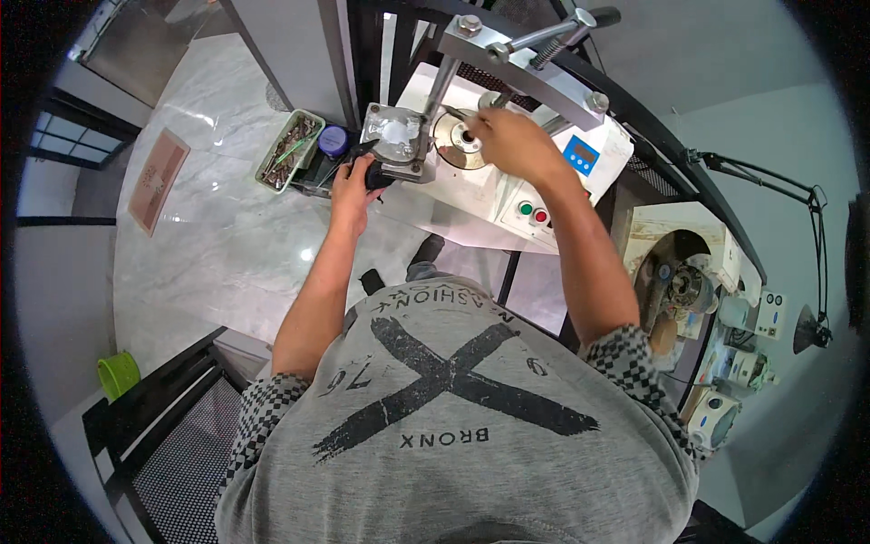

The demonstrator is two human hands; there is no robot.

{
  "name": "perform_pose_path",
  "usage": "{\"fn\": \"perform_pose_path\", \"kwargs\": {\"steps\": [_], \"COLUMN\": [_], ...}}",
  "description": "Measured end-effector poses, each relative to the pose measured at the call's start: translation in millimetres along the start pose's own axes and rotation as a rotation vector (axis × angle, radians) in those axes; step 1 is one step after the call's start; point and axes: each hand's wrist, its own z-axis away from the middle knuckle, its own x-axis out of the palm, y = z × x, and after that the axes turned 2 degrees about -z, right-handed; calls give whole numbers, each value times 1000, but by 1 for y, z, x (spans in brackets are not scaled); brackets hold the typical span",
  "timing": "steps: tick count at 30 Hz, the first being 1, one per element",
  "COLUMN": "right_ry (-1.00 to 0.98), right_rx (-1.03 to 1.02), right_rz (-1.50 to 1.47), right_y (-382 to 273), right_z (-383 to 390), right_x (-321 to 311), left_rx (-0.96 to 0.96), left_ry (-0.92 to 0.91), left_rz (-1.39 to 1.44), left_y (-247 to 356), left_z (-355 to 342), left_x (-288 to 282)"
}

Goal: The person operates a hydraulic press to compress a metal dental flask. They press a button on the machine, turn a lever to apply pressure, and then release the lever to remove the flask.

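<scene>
A round metal disc [450, 145] with a dark centre hole lies on a white bench machine [494, 195]. Over its right edge reaches my right hand [512, 140], fingers closed together; a thin dark tool [455, 112] sticks out from their tips. My left hand [352, 190] is closed around a black object [376, 178], its exact kind unclear, beside the front left corner of a square metal plate [396, 134]. Something clear and whitish covers that plate. A metal press frame [535, 68] with a lever [553, 34] rises behind the disc.
Left of the plate stand a tray of small metal pieces [288, 154] and a purple-lidded jar [333, 140]. Green and red buttons [533, 212] and a blue panel [581, 156] are on the machine's front. Another machine [680, 263] and a black lamp [809, 331] stand right.
</scene>
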Motion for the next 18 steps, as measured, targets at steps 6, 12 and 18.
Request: {"fn": "perform_pose_path", "kwargs": {"steps": [6,12,18], "right_ry": [-119,-47,557], "right_rx": [339,414,734], "right_rz": [-670,-1112,-735], "right_y": [44,49,117], "right_z": [63,134,194], "right_x": [95,183,224], "left_rx": [-69,-122,-61], "left_ry": [-74,-118,-95], "left_rz": [87,165,169], "left_y": [3,4,7], "left_z": [-6,-10,-17], "left_x": [-10,-13,-16]}}
